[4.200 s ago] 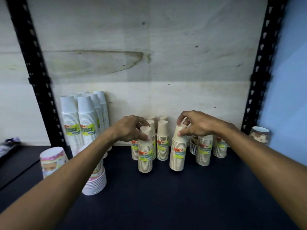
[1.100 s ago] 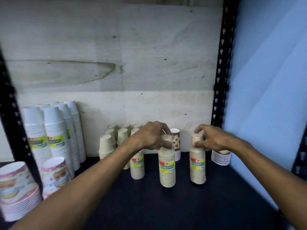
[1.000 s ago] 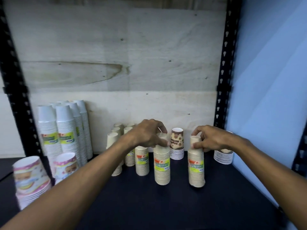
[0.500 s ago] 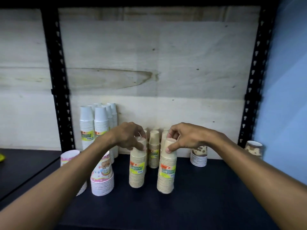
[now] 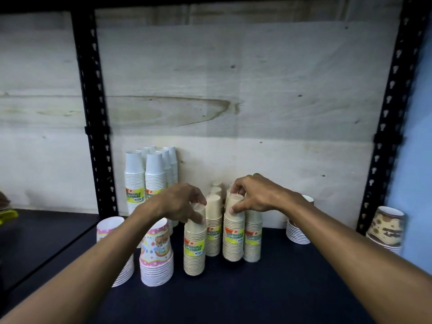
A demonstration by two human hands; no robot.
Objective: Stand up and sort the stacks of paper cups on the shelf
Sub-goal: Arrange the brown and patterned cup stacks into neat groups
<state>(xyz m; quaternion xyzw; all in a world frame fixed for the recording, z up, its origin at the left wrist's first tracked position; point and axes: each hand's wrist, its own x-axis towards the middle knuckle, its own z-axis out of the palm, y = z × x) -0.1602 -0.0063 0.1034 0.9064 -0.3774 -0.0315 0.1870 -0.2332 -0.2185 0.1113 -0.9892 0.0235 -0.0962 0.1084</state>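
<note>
Several beige paper cup stacks with yellow labels stand upright in the middle of the dark shelf (image 5: 233, 295). My left hand (image 5: 177, 202) grips the top of the front left beige stack (image 5: 194, 251). My right hand (image 5: 257, 195) pinches the top of another beige stack (image 5: 233, 239), which stands beside a further beige stack (image 5: 253, 239). More beige stacks (image 5: 214, 220) stand behind and between my hands. Tall white cup stacks (image 5: 145, 176) stand at the back left against the wooden panel.
Two pink cartoon-print cup stacks (image 5: 157, 256) lean at the front left. A short white stack (image 5: 298, 232) sits behind my right wrist, and a brown-patterned stack (image 5: 385, 228) stands by the blue wall. Black uprights (image 5: 93, 113) frame the bay on both sides.
My two hands have carried their beige stacks leftward from the right part of the shelf. The stacks now stand among the other beige stacks. The camera has swung left.
</note>
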